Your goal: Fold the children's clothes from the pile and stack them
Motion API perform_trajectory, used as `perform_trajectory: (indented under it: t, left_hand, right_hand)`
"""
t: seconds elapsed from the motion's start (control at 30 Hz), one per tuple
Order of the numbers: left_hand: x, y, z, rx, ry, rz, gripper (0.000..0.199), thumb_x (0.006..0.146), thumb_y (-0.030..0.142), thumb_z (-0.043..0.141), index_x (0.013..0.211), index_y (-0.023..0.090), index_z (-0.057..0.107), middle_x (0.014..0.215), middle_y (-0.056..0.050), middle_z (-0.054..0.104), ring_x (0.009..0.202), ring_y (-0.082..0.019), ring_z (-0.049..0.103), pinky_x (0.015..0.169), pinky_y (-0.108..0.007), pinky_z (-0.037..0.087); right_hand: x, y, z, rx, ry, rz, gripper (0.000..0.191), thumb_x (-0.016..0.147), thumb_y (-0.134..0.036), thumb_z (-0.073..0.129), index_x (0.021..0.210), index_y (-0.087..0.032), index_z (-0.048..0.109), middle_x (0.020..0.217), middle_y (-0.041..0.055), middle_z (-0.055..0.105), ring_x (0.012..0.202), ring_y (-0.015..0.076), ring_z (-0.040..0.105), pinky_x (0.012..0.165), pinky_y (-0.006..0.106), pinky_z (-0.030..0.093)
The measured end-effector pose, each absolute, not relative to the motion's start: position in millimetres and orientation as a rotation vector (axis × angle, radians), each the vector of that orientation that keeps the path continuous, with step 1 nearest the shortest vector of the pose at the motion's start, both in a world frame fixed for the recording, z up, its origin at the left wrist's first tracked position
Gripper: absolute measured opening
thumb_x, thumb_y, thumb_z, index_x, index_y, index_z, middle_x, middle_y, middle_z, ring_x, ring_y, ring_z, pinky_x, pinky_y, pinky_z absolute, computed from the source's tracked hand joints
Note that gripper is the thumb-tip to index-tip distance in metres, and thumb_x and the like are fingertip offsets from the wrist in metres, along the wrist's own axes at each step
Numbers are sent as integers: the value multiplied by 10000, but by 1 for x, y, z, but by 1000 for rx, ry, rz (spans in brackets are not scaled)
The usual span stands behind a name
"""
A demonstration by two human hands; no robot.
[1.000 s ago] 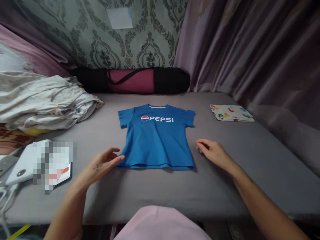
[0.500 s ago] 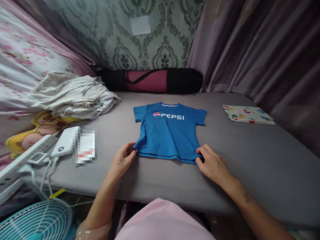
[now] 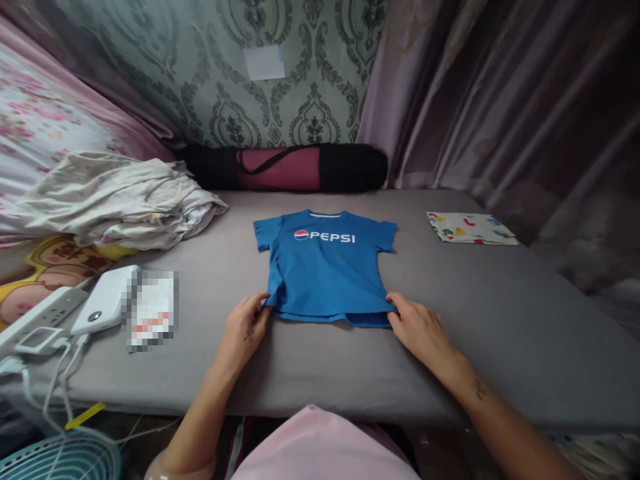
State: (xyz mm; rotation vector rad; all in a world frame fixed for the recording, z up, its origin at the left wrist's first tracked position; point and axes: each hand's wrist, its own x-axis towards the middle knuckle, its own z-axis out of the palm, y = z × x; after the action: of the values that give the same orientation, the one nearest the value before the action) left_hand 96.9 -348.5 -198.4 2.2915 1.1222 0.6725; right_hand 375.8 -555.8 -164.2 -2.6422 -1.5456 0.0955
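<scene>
A small blue T-shirt [image 3: 325,277] with a white PEPSI print lies spread out, front side up, its collar pointing away from me. My left hand [image 3: 249,325] pinches the hem at its left corner. At the right corner of the hem, my right hand [image 3: 415,325] grips the cloth between thumb and fingers. Between the two hands the front layer of the hem is raised slightly off the back layer. My fingertips are partly hidden by the fabric.
Grey sheet [image 3: 480,313] covers the bed. Farther back lie a black and maroon long bag [image 3: 280,168], a crumpled pale cloth [image 3: 120,197] and a folded patterned cloth [image 3: 473,229]. At left are a white power bank [image 3: 107,300], a power strip [image 3: 45,317] and a fan [image 3: 60,460].
Both hands keep hold of the hem; its front layer is now pulled straighter, with the right corner lifted a little. The whole view has shifted slightly to the right.
</scene>
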Motion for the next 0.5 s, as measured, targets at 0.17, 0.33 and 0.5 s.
perform_trajectory:
  t: [0.17,0.33,0.5]
  left_hand:
    - [81,-337,-191,2156,1081,639,397,807,498,539,1015,184,665,733,-16,637,642,-157,557,633,-260,436]
    - [58,-329,-179,1967,1091,582,416,757,477,553,1000,155,655,730,-16,636,638,-152,561,565,-233,415]
    - [52,-331,-174,2106,1250,532,337,759,418,506,934,173,658,669,9,575,601,-145,522,565,-242,404]
  right_hand:
    - [379,-561,-164,-2671,-1510,111,356,908,-192,392,1234,-219,534,957,80,712,838,238,677,674,306,415]
    - [379,-567,-166,-2664,-1506,65,383,886,-164,392,1239,-216,529,990,77,687,846,230,658,680,311,426]
    - [373,-568,-167,-2453,-1651,8,377,849,-81,394,1171,-197,552,1080,83,587,853,188,607,705,298,460]
